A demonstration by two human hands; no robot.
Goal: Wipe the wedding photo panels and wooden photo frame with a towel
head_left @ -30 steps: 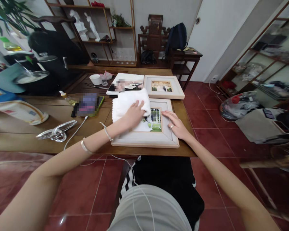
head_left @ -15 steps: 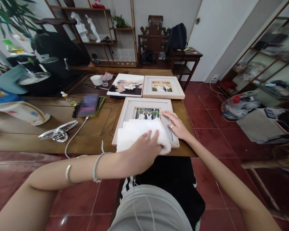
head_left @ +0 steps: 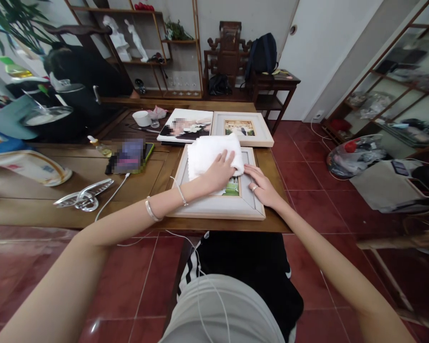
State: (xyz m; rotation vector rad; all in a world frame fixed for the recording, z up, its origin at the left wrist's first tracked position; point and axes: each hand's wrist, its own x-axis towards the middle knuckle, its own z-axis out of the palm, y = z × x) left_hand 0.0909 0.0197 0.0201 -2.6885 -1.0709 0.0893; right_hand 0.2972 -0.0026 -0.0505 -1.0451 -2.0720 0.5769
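A pale wooden picture frame (head_left: 218, 207) lies flat at the near edge of the wooden table (head_left: 136, 190). My left hand (head_left: 219, 174) presses a folded white cloth (head_left: 210, 152) onto the upper part of the frame's glass, fingers lying flat on the cloth. My right hand (head_left: 262, 186) rests flat on the frame's right border, fingers stretched out, a ring on one finger. Only a strip of the photo shows below the cloth.
Behind the frame lie a second framed photo (head_left: 243, 128) and an unframed print (head_left: 186, 126). To the left are a phone (head_left: 130, 155), a white cable (head_left: 109, 200), a silver hair clip (head_left: 84, 195), a small bottle (head_left: 100, 146) and a white bowl (head_left: 142, 117). Shelves and a chair stand behind.
My left hand has pushed the cloth from the frame's near edge up to its far part, covering most of the photo. My right hand has stayed on the right border.
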